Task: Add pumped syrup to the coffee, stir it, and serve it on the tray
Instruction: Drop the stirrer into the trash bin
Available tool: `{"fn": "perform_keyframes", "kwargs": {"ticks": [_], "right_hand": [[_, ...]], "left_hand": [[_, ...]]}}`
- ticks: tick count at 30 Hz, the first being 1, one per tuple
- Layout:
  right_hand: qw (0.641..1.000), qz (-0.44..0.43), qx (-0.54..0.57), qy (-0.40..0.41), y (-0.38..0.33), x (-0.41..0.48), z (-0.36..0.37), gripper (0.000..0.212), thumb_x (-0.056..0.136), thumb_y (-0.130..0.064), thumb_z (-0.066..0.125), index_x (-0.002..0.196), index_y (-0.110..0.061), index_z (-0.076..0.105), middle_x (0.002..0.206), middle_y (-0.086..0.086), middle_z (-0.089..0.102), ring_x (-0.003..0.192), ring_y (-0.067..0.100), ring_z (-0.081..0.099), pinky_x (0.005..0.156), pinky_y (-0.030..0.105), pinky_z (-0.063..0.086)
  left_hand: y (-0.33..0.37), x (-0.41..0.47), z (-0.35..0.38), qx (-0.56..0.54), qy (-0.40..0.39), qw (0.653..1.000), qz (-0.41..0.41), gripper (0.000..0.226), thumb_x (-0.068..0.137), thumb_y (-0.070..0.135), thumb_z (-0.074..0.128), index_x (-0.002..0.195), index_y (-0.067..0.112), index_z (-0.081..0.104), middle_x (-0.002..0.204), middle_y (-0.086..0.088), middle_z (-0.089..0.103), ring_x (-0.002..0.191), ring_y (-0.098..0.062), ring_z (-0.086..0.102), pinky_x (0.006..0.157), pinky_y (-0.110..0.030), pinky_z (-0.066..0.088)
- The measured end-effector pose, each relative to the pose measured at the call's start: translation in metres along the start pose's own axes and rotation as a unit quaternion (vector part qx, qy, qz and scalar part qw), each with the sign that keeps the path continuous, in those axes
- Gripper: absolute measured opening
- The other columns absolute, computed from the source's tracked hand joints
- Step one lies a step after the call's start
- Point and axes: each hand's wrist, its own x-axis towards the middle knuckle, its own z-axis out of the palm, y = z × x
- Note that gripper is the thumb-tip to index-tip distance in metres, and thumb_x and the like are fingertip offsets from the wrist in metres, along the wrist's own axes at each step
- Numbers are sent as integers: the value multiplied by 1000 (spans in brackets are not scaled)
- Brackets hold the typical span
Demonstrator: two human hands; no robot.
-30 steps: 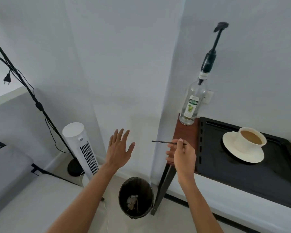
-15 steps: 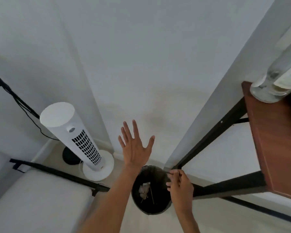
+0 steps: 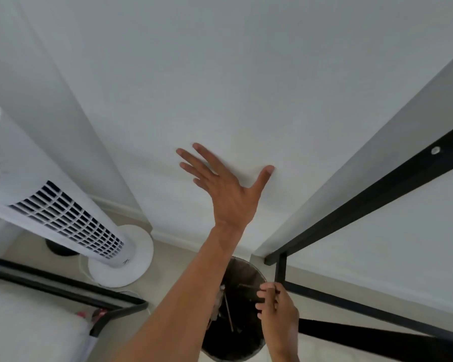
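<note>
Black bin (image 3: pixel 242 333) sits on the floor right in the corner, and both hands are around it. Right hand (image 3: pixel 279 313) hovers over the bin's right edge with its fingers (image 3: pixel 266 296) pinched together at the tips; looks like they're nipping something thin and dark, probably the stirrer (image 3: pixel 249 286), but it's too blurry against the dark bin to be sure. Left hand (image 3: pixel 229 189) is up higher, wide open, fingers spread, holding nothing, with the pale wall behind it, can't tell if it's touching. There's a thin stick (image 3: pixel 229 313) and some crumpled bits already lying inside the bin. White tower fan (image 3: pixel 63 218) stands off to the left, a bed (image 3: pixel 32 333) with a black frame sits lower left, and the table's black legs (image 3: pixel 377 194) run along the right side.
</note>
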Motion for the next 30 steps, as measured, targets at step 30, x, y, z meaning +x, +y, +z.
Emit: {"fn": "perform_keyframes", "kwargs": {"ticks": [30], "right_hand": [[985, 41, -80, -148, 68, 31, 62, 20, 108, -33, 46, 120, -32, 61, 94, -5, 73, 95, 19, 72, 92, 47, 61]], "left_hand": [[-37, 1, 10, 81, 5, 988, 134, 143, 46, 93, 68, 157, 24, 12, 158, -39, -16, 143, -61, -20, 94, -91, 17]]}}
